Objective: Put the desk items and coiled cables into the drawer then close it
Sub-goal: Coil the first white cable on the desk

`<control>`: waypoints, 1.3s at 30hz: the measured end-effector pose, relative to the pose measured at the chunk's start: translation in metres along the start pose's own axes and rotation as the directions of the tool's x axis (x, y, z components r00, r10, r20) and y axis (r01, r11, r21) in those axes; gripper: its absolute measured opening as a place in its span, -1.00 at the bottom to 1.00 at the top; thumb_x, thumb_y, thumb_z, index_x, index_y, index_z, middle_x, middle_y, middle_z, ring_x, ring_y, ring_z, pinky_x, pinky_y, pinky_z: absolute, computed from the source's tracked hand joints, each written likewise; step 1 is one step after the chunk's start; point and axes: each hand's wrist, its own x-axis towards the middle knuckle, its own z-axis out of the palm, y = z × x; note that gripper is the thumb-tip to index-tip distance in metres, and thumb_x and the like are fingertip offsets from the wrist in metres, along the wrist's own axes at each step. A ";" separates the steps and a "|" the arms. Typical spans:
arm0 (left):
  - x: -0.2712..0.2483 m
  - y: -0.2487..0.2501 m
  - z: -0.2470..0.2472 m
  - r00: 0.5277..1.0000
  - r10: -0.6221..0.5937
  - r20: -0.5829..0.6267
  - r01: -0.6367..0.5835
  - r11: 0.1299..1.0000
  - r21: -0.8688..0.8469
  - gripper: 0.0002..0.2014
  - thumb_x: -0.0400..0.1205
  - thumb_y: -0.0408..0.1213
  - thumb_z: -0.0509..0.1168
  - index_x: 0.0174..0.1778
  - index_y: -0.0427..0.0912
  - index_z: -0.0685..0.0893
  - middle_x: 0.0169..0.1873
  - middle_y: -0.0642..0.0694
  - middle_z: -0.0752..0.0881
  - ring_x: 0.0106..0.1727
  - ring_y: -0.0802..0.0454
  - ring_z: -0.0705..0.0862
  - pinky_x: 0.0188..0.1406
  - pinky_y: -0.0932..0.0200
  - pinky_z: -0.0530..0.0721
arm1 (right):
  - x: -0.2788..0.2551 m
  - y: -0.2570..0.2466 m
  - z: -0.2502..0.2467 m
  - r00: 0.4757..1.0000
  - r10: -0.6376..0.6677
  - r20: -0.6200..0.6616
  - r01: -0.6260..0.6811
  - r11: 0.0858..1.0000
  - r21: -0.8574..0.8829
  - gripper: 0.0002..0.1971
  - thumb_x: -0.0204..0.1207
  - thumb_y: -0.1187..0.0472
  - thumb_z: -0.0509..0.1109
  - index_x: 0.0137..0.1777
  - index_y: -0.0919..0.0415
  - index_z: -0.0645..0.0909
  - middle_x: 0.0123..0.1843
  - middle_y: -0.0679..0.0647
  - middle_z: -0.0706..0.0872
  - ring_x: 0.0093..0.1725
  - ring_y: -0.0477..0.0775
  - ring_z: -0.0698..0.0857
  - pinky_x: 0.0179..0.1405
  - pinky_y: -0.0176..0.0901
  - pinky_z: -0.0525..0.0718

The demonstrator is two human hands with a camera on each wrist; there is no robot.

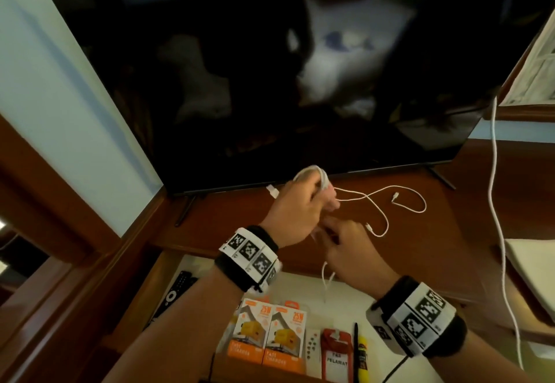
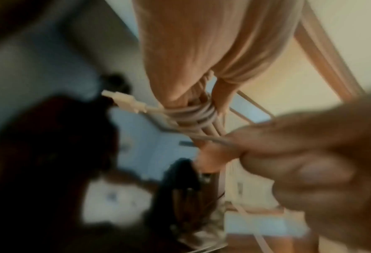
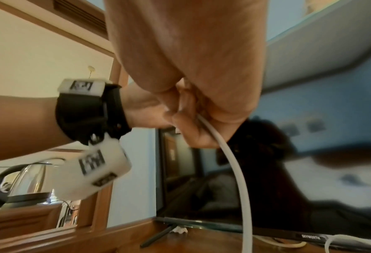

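In the head view my left hand [image 1: 315,196] hovers over the wooden desk [image 1: 480,202] with a white USB cable [image 1: 312,174] wound in several loops round its fingers. The left wrist view shows those loops [image 2: 196,113] and the USB plug [image 2: 123,101] sticking out. My right hand [image 1: 333,232] pinches the same cable just below; a strand [image 3: 234,164] runs down from its fingers. The loose tail [image 1: 387,199] lies curled on the desk. Below, the open drawer [image 1: 300,286] holds two orange charger boxes [image 1: 270,337], a white remote [image 1: 312,348], a red badge holder [image 1: 336,352] and a glue stick [image 1: 364,352].
A large dark TV [image 1: 270,67] stands right behind my hands on thin feet. A second white cable [image 1: 495,202] hangs down at the right. A black remote [image 1: 177,292] lies at the drawer's left. A kettle [image 3: 21,184] sits to the left.
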 end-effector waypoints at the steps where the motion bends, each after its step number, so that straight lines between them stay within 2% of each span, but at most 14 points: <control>1: 0.000 -0.003 -0.002 0.997 -0.006 0.080 -0.011 0.978 0.210 -0.86 0.82 -0.28 0.24 0.00 -0.25 0.60 -0.14 -0.09 0.80 -0.12 -0.02 0.80 -0.01 -0.14 0.78 | 0.000 0.000 -0.002 1.000 -0.017 -0.007 0.017 0.999 -0.032 -0.67 0.68 0.32 0.36 -0.22 -0.14 0.62 -0.47 -0.09 0.61 -0.56 -0.06 0.48 -0.54 -0.20 0.38; 3: -0.001 -0.007 -0.006 0.977 -0.059 0.206 -0.032 0.911 0.412 -0.80 0.81 -0.24 0.23 -0.10 -0.25 0.58 -0.27 -0.09 0.71 -0.33 -0.02 0.71 -0.26 -0.13 0.70 | 0.000 0.001 -0.007 0.999 -0.042 -0.026 0.041 0.997 -0.062 -0.67 0.64 0.32 0.41 -0.22 -0.18 0.66 -0.45 -0.15 0.64 -0.53 0.00 0.51 -0.54 -0.19 0.38; 6: -0.006 -0.008 -0.017 0.924 -0.192 0.330 0.068 0.934 0.351 -0.54 0.89 -0.01 0.04 -0.09 -0.28 0.64 -0.49 -0.19 0.75 -0.64 0.01 0.61 -0.57 0.13 0.58 | -0.004 -0.002 -0.015 0.994 -0.101 -0.042 0.101 0.995 0.008 -0.85 0.62 0.24 0.47 -0.15 -0.02 0.72 -0.42 -0.02 0.64 -0.49 0.04 0.52 -0.51 -0.10 0.46; 9: -0.014 -0.013 -0.023 0.835 -0.239 0.495 0.214 0.971 0.108 -0.29 0.88 0.14 -0.15 -0.02 -0.37 0.72 -0.60 -0.16 0.64 -0.69 0.01 0.44 -0.64 0.28 0.42 | -0.005 -0.005 -0.025 0.987 -0.148 -0.059 0.154 0.981 0.119 -0.98 0.62 0.21 0.50 -0.03 0.09 0.71 -0.34 0.03 0.73 -0.41 0.11 0.65 -0.41 0.08 0.61; 12: -0.019 -0.018 -0.027 0.790 -0.115 0.602 0.330 0.907 -0.260 -0.37 0.89 0.04 -0.14 0.00 -0.37 0.69 -0.63 -0.07 0.54 -0.69 0.07 0.38 -0.65 0.18 0.27 | -0.003 -0.001 -0.031 0.985 -0.106 -0.139 0.132 0.973 0.189 -0.87 0.58 0.17 0.52 0.06 0.11 0.66 -0.26 0.08 0.73 -0.36 0.09 0.65 -0.37 0.04 0.59; 14: -0.021 -0.015 -0.027 0.807 -0.017 0.590 0.336 0.834 -0.437 -0.57 0.88 -0.14 -0.03 0.06 -0.37 0.65 -0.62 -0.07 0.53 -0.67 0.07 0.38 -0.61 0.05 0.22 | 0.000 0.001 -0.029 0.980 -0.112 -0.164 0.146 0.966 0.213 -0.89 0.63 0.15 0.43 0.10 0.13 0.69 -0.19 -0.01 0.75 -0.32 -0.08 0.65 -0.35 -0.16 0.60; 16: -0.025 -0.010 -0.025 0.841 0.060 0.537 0.336 0.721 -0.606 -0.67 0.88 -0.23 0.00 0.07 -0.34 0.61 -0.58 -0.08 0.56 -0.64 0.07 0.42 -0.60 0.18 0.34 | 0.002 0.008 -0.024 0.976 -0.110 -0.188 0.150 0.965 0.215 -0.80 0.71 0.16 0.30 0.17 0.14 0.74 -0.16 -0.14 0.76 -0.27 -0.16 0.68 -0.27 -0.33 0.58; 21: -0.022 0.009 -0.015 0.954 0.056 0.293 0.250 0.388 -0.887 -0.70 0.87 -0.16 0.06 0.09 -0.29 0.59 -0.28 -0.14 0.76 -0.28 0.02 0.75 -0.17 0.20 0.75 | -0.001 0.024 0.002 0.996 0.027 -0.086 -0.017 0.994 0.110 -0.64 0.80 0.24 0.22 -0.11 -0.25 0.62 -0.33 -0.06 0.67 -0.42 -0.12 0.57 -0.41 -0.15 0.55; 23: -0.015 0.013 -0.006 0.981 -0.022 0.195 0.176 0.538 -0.824 -0.75 0.89 -0.22 0.05 0.16 -0.32 0.55 -0.09 -0.21 0.83 -0.08 -0.05 0.84 0.03 0.11 0.81 | -0.006 0.016 0.010 0.998 0.041 -0.054 -0.037 0.996 0.075 -0.62 0.79 0.29 0.21 -0.20 -0.19 0.52 -0.43 -0.04 0.63 -0.54 -0.11 0.51 -0.50 -0.23 0.47; 26: -0.008 0.004 0.007 0.996 -0.024 0.088 0.049 0.952 -0.302 -0.81 0.88 -0.26 0.13 0.15 -0.31 0.55 0.02 -0.21 0.86 0.04 -0.04 0.87 0.21 -0.02 0.80 | -0.008 0.006 0.014 1.000 -0.006 0.013 0.006 1.000 -0.003 -0.60 0.76 0.33 0.25 -0.21 -0.21 0.47 -0.43 -0.04 0.62 -0.49 0.09 0.56 -0.45 -0.03 0.50; 30: -0.004 -0.015 0.001 0.982 -0.078 0.173 0.017 0.945 0.326 -0.82 0.83 -0.15 0.22 -0.10 -0.01 0.53 -0.16 -0.04 0.75 -0.19 0.06 0.73 -0.06 -0.12 0.75 | -0.009 0.006 0.005 0.997 -0.023 0.068 0.033 0.989 -0.146 -0.79 0.71 0.26 0.31 -0.10 -0.08 0.59 -0.39 -0.10 0.65 -0.50 0.04 0.58 -0.47 0.05 0.54; 34: -0.009 -0.016 -0.014 0.931 -0.174 0.321 0.098 0.966 0.239 -0.66 0.88 -0.08 0.12 -0.05 -0.22 0.61 -0.40 -0.21 0.77 -0.58 0.10 0.60 -0.43 0.08 0.61 | -0.008 0.000 -0.017 0.994 -0.101 -0.041 0.094 0.985 -0.144 -0.89 0.67 0.18 0.42 -0.08 -0.03 0.71 -0.40 -0.14 0.65 -0.48 -0.02 0.54 -0.51 -0.12 0.49; 37: -0.016 -0.013 -0.021 0.881 -0.187 0.434 0.162 0.982 0.094 -0.46 0.91 0.03 -0.06 -0.01 -0.24 0.72 -0.51 -0.19 0.65 -0.64 0.14 0.45 -0.53 0.30 0.43 | -0.005 -0.010 -0.029 0.981 -0.129 -0.147 0.125 0.992 -0.035 -0.91 0.61 0.18 0.51 -0.13 0.06 0.70 -0.42 -0.16 0.65 -0.51 0.00 0.52 -0.53 -0.13 0.51; 39: -0.019 -0.011 -0.025 0.872 -0.135 0.471 0.210 0.972 -0.110 -0.41 0.91 0.03 -0.09 0.02 -0.32 0.74 -0.55 -0.12 0.59 -0.64 0.05 0.39 -0.62 0.22 0.33 | -0.002 -0.012 -0.033 0.966 -0.143 -0.216 0.148 0.989 0.007 -0.91 0.58 0.20 0.54 -0.11 0.11 0.68 -0.38 -0.19 0.68 -0.48 -0.01 0.56 -0.52 -0.18 0.53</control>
